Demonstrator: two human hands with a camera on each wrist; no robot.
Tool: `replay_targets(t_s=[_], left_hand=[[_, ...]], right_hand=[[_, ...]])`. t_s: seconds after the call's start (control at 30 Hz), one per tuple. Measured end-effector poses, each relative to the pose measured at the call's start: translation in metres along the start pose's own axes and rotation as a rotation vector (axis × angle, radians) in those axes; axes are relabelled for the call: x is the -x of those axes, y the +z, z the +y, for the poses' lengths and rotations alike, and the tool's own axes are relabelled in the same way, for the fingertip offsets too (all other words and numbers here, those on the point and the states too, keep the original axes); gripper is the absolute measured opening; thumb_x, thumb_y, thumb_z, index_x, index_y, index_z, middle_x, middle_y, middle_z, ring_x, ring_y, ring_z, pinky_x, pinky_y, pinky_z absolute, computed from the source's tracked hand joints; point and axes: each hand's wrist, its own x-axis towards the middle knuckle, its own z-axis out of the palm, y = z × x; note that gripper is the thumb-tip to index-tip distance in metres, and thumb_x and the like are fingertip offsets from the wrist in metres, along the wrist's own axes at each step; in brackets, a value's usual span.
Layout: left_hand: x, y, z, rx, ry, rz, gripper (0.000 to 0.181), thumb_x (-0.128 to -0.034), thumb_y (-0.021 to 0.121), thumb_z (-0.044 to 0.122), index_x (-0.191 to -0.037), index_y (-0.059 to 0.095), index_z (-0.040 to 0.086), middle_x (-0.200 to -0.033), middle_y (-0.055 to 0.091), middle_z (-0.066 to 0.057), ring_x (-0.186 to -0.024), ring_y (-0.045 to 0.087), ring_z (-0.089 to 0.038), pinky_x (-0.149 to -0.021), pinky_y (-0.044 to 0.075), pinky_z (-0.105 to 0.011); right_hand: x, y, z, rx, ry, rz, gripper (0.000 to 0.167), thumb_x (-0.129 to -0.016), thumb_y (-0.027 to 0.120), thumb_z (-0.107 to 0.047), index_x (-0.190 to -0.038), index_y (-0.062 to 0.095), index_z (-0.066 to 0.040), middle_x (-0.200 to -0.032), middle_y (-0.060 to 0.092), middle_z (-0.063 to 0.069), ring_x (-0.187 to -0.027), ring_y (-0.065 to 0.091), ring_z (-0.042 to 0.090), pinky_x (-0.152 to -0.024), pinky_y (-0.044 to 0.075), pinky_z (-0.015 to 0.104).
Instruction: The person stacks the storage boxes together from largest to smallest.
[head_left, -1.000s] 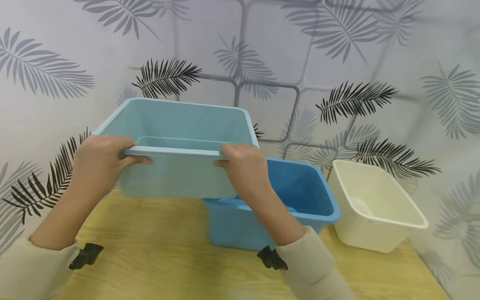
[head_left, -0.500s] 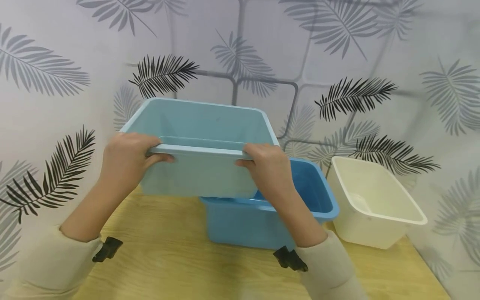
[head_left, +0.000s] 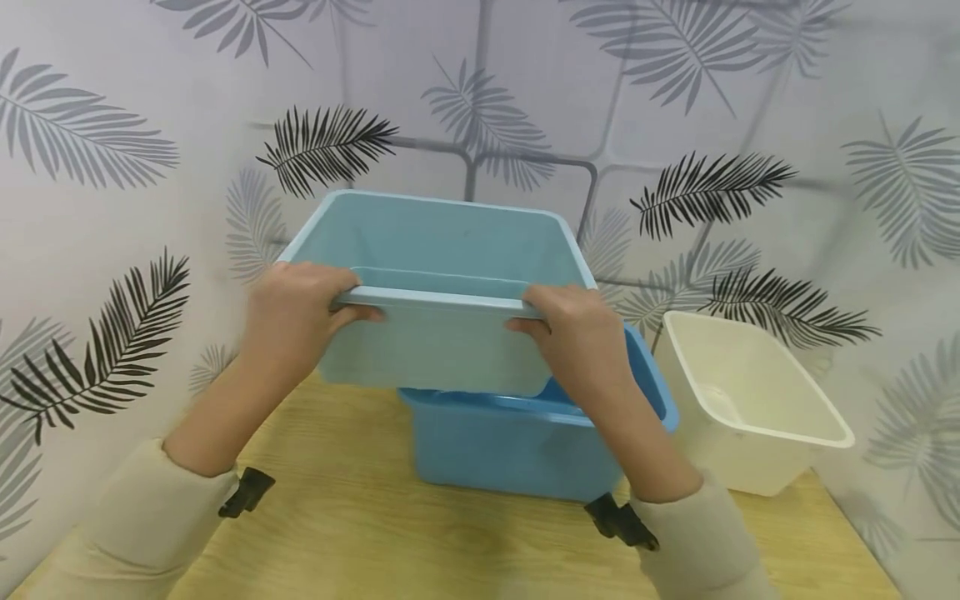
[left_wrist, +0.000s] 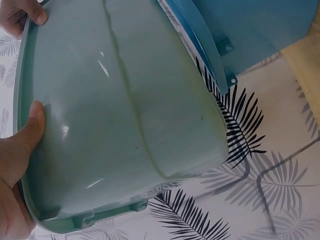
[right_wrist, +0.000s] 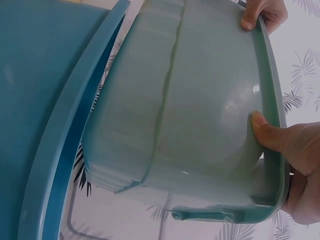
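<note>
A pale blue-green plastic bin point(head_left: 435, 342) hangs in the air in the head view, its open top tilted toward me. My left hand point(head_left: 296, 312) grips the near rim at its left part, thumb below the lip. At the rim's right part my right hand point(head_left: 581, 333) pinches the same edge. Just beneath and behind it stands a darker blue bin point(head_left: 510, 446), partly covered by the raised one. Both wrist views show the held bin's outer wall, with a thumb point(left_wrist: 31, 127) pressed on it in the left one. Whether the two bins touch is hard to tell.
To the right of the blue bin, a cream bin point(head_left: 742, 450) stands upright on the wooden table point(head_left: 360, 517). Behind everything hangs a white backdrop point(head_left: 525, 100) printed with grey and black leaves. Bare wood shows in front of the bins.
Both hands have carried the pale blue-green bin to the right, from left of the blue bin to largely over it. The blue and cream bins have stayed in place.
</note>
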Motion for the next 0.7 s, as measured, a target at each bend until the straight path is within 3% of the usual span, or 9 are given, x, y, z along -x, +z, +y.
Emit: replay_targets(t_s=[0.3, 0.7], left_hand=[[-0.006, 0.015, 0.010, 0.030, 0.031, 0.001, 0.036, -0.0574, 0.073, 0.036, -0.057, 0.047, 0.011, -0.056, 0.060, -0.006, -0.050, 0.050, -0.023, -0.049, 0.034, -0.033], [-0.014, 0.026, 0.030, 0.026, 0.060, 0.016, 0.039, -0.0586, 0.069, 0.040, -0.055, 0.044, 0.010, -0.049, 0.049, -0.005, -0.045, 0.035, -0.018, -0.047, 0.027, -0.030]], right_hand=[[0.004, -0.009, 0.014, 0.013, 0.008, 0.015, 0.026, -0.070, 0.075, -0.024, -0.068, 0.054, -0.008, -0.059, 0.061, 0.005, -0.051, 0.050, 0.020, -0.047, 0.038, 0.029], [0.011, -0.023, 0.027, 0.061, 0.093, -0.022, 0.023, -0.070, 0.076, -0.024, -0.074, 0.060, -0.007, -0.068, 0.067, 0.008, -0.060, 0.058, 0.026, -0.050, 0.045, 0.036]])
